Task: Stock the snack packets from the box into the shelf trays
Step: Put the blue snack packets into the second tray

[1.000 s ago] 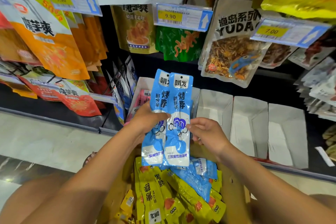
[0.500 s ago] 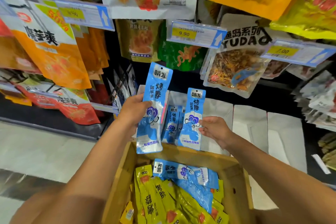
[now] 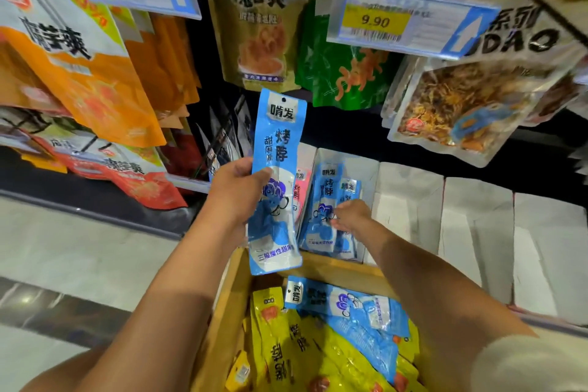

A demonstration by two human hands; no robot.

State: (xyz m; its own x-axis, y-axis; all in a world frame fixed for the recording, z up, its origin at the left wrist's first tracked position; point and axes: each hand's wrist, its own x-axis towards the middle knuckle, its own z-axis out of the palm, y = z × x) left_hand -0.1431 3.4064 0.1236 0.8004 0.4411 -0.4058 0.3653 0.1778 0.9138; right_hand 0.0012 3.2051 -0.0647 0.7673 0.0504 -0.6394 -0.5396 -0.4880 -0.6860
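Our left hand [image 3: 237, 197] grips one blue snack packet [image 3: 277, 169] upright above the box's [image 3: 337, 269] far rim, thumb across its front. Our right hand [image 3: 350, 216] reaches into the white shelf tray [image 3: 366, 169], fingertips against the blue packets standing there [image 3: 326, 200]; through the blur we cannot tell whether it pinches one or only touches. In the box lie more blue packets [image 3: 362, 312] over yellow packets [image 3: 286, 347].
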